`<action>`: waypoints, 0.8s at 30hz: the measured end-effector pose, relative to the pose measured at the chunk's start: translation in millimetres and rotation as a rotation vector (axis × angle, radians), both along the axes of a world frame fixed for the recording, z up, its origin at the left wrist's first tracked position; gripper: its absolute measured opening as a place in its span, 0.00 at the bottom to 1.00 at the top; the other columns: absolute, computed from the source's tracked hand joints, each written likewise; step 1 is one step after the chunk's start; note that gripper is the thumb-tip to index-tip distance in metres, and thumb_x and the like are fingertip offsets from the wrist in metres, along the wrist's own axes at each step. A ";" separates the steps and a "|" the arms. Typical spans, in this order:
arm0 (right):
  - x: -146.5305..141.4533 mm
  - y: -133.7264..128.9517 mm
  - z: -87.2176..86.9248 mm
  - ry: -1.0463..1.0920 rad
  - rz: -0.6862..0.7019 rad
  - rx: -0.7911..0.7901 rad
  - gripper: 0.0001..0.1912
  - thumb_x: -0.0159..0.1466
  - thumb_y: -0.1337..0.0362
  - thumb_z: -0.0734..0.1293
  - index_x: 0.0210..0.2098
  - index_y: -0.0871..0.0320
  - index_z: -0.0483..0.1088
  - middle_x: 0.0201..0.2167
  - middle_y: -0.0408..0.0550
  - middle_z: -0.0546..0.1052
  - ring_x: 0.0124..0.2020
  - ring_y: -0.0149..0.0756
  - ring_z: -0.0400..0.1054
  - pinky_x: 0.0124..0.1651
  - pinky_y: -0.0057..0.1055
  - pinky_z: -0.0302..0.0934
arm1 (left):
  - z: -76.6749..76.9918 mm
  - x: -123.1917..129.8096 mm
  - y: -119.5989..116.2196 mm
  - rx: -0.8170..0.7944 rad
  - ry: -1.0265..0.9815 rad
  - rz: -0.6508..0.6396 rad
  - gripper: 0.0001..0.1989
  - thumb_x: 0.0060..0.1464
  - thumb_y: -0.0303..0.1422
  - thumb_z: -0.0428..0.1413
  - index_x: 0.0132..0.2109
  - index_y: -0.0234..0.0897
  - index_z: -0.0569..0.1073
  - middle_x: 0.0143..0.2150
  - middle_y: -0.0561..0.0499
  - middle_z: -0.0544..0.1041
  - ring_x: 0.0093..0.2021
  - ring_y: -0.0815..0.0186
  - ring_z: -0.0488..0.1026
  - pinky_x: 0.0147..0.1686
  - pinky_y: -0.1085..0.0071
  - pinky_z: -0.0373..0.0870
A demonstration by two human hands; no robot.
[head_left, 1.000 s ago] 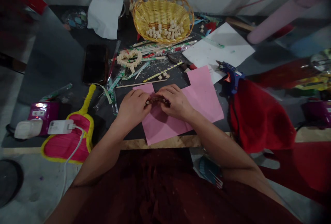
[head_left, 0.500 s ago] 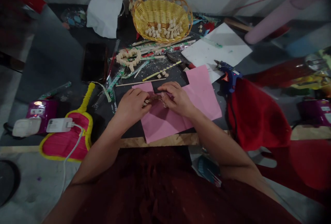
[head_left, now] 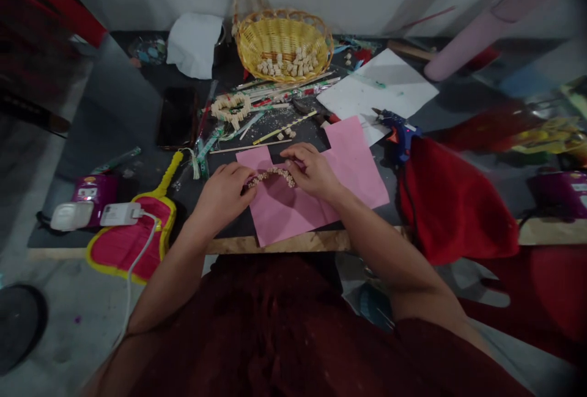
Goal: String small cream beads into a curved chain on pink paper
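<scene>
A curved strip of small beige pieces point(head_left: 274, 172) arches between my hands, above a pink paper sheet point(head_left: 293, 219). My left hand point(head_left: 225, 194) pinches its left end, fingers closed. The right end sits in the closed fingers of my right hand point(head_left: 314, 170). What the strip's pieces are made of is too small to tell. Just beyond my hands lie a yellow striped stick point(head_left: 284, 128) and a few small beige cubes point(head_left: 285, 134). A ring of short wooden pieces point(head_left: 232, 109) rests farther back on the left.
At the back stands a yellow wicker basket point(head_left: 284, 36) holding beige cubes. A blue glue gun point(head_left: 398, 131) and red cloth point(head_left: 452, 207) lie right, near white paper point(head_left: 380, 88). On the left are a phone point(head_left: 177, 117), a pink-and-yellow fan-shaped object point(head_left: 132, 235) and a white charger point(head_left: 120, 214).
The strip shows more fully between my hands, its arch now exposed. My left hand has shifted slightly left and down. The head view has moved a little.
</scene>
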State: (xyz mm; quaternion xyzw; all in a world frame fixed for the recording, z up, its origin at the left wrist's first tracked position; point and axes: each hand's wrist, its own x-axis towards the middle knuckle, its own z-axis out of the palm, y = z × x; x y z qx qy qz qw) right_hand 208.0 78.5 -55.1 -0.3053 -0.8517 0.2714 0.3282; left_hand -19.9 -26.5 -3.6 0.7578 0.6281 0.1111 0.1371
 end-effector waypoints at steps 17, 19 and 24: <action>1.1 0.1 -1.8 -0.051 -0.024 0.011 0.12 0.69 0.68 0.64 0.49 0.54 0.75 0.47 0.53 0.82 0.51 0.45 0.75 0.58 0.48 0.70 | 18.9 -23.2 16.8 0.142 0.157 -0.086 0.13 0.67 0.34 0.52 0.49 0.34 0.78 0.49 0.39 0.81 0.52 0.48 0.78 0.55 0.51 0.75; 1.7 0.0 -2.5 -0.054 -0.028 0.021 0.12 0.69 0.68 0.64 0.49 0.54 0.75 0.47 0.54 0.81 0.52 0.45 0.75 0.57 0.48 0.70 | 14.0 -24.1 16.3 0.151 0.140 -0.090 0.12 0.67 0.34 0.51 0.48 0.35 0.78 0.49 0.39 0.81 0.51 0.49 0.78 0.55 0.52 0.75; 2.1 -0.2 -2.9 -0.051 -0.034 0.030 0.12 0.68 0.69 0.65 0.49 0.55 0.75 0.47 0.54 0.82 0.52 0.45 0.75 0.56 0.47 0.71 | -1.8 -26.5 16.8 0.208 0.042 -0.120 0.13 0.69 0.37 0.53 0.50 0.34 0.78 0.50 0.39 0.82 0.54 0.49 0.78 0.56 0.53 0.75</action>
